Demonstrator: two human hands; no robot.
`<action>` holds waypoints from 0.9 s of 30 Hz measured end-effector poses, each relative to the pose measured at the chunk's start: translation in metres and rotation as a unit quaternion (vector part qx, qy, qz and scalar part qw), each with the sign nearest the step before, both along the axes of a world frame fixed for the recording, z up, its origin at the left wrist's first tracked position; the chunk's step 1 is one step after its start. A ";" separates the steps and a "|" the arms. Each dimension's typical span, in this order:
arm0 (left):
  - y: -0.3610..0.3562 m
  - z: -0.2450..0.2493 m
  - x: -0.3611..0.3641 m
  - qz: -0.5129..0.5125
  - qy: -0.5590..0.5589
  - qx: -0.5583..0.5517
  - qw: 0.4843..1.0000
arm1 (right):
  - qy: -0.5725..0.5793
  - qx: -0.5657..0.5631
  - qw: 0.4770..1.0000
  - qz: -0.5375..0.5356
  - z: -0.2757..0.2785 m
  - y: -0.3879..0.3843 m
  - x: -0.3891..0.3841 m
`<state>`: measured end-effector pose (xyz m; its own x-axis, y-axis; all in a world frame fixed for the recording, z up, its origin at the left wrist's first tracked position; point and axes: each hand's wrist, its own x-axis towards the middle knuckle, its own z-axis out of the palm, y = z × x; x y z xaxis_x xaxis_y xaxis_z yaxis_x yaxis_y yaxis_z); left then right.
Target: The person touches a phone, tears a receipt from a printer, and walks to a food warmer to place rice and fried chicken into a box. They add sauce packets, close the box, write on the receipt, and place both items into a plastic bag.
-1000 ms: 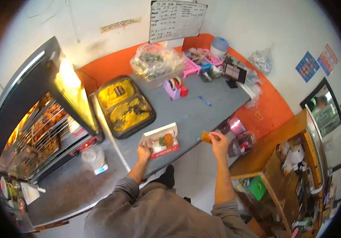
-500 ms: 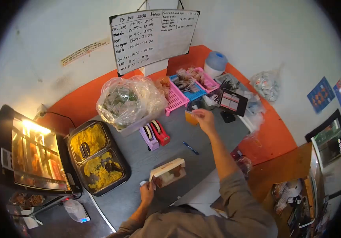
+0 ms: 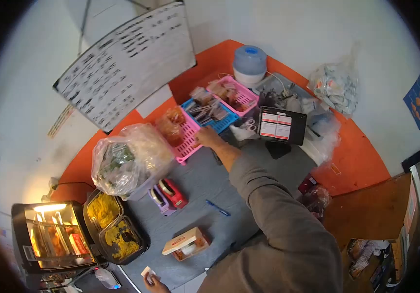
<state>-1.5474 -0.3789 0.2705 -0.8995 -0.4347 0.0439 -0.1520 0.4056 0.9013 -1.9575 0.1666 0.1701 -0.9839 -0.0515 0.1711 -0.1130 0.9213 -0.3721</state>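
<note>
My left hand [image 3: 156, 284], at the bottom edge, is closed on a small pale piece like folded paper [image 3: 147, 272]. Just to its upper right stands a takeaway food box [image 3: 180, 241], its lid partly raised, with a white cup [image 3: 189, 248] and some reddish food showing inside. My right hand [image 3: 210, 137] reaches across the table to the front end of a pink basket [image 3: 189, 134]. Its fingers are bent at the basket's side, and their tips are largely hidden. Bagged brownish items [image 3: 170, 128] lie in that basket.
Two tape dispensers [image 3: 168, 196] and a blue pen [image 3: 218, 208] lie mid-table. Left are a plastic bag of greens [image 3: 117, 161], a black tray of yellow food [image 3: 144, 239] and a lit display case [image 3: 56, 237]. A blue basket [image 3: 224, 119] and tablet [image 3: 282, 126] stand behind.
My right hand has gone from the cup of orange liquid to the pink basket on the left. My left hand has left the food box, keeping the pale piece. The view has tilted.
</note>
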 end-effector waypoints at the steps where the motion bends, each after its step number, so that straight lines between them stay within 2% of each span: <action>1: 0.021 0.006 0.003 -0.005 -0.002 -0.011 1.000 | -0.004 0.000 1.000 0.022 0.007 0.002 0.014; 3: 0.068 0.010 0.005 0.109 -0.003 0.041 0.993 | -0.007 -0.014 0.998 0.058 0.011 0.010 0.028; 4: 0.100 0.023 0.000 0.100 -0.006 0.053 0.994 | -0.007 -0.027 0.997 0.070 0.000 0.018 0.028; 6: 0.128 0.003 -0.015 0.085 0.014 0.060 0.994 | 0.144 -0.040 0.985 0.086 0.007 0.028 0.047; 7: 0.138 -0.001 -0.019 0.078 0.036 0.066 0.994 | 0.143 -0.044 0.985 0.081 0.014 0.038 0.057; 9: 0.177 0.015 -0.038 0.059 0.055 0.097 0.992 | 0.282 -0.112 0.949 0.082 0.047 0.057 0.076; 10: 0.185 0.020 -0.047 0.018 0.051 0.067 0.996 | 0.283 -0.113 0.949 0.076 0.077 0.075 0.089; 11: 0.196 0.023 -0.055 -0.023 0.046 0.037 0.998 | 0.191 -0.179 0.961 0.090 0.112 0.103 0.107; 12: 0.214 0.032 -0.059 -0.007 0.026 0.070 0.997 | 0.095 -0.243 0.960 0.103 0.130 0.133 0.121; 14: 0.226 0.037 -0.067 -0.016 0.001 0.059 0.998 | 0.183 -0.148 0.971 0.031 0.153 0.207 0.158; 15: 0.232 0.041 -0.069 -0.022 -0.019 0.051 0.998 | 0.293 -0.218 0.929 -0.064 0.171 0.235 0.181; 16: 0.253 0.053 -0.072 -0.022 0.001 0.059 0.998 | 0.275 -0.142 0.941 -0.136 0.151 0.285 0.195; 17: 0.260 0.055 -0.074 -0.018 -0.004 0.058 0.998 | 0.141 -0.132 0.936 -0.295 0.153 0.316 0.216; 18: 0.260 0.055 -0.076 -0.028 -0.004 0.078 0.997 | 0.033 -0.038 0.927 -0.372 0.139 0.350 0.244; 19: 0.260 0.055 -0.079 -0.036 -0.002 0.099 0.994 | -0.096 0.015 0.933 -0.345 0.120 0.389 0.268; 20: 0.265 0.057 -0.083 -0.039 0.006 0.117 0.992 | -0.171 0.032 0.916 -0.360 0.075 0.429 0.281; 22: 0.276 0.063 -0.090 -0.055 0.022 0.152 0.987 | -0.282 0.032 0.900 -0.331 0.048 0.456 0.294; 23: 0.281 0.069 -0.094 -0.072 0.028 0.139 0.987 | -0.283 0.038 0.904 -0.319 0.035 0.459 0.294; 25: 0.287 0.079 -0.101 -0.074 0.001 0.127 0.989 | -0.337 0.089 0.874 -0.339 0.019 0.458 0.295; 27: 0.287 0.082 -0.103 -0.082 0.010 0.123 0.989 | -0.351 0.079 0.864 -0.352 0.016 0.459 0.293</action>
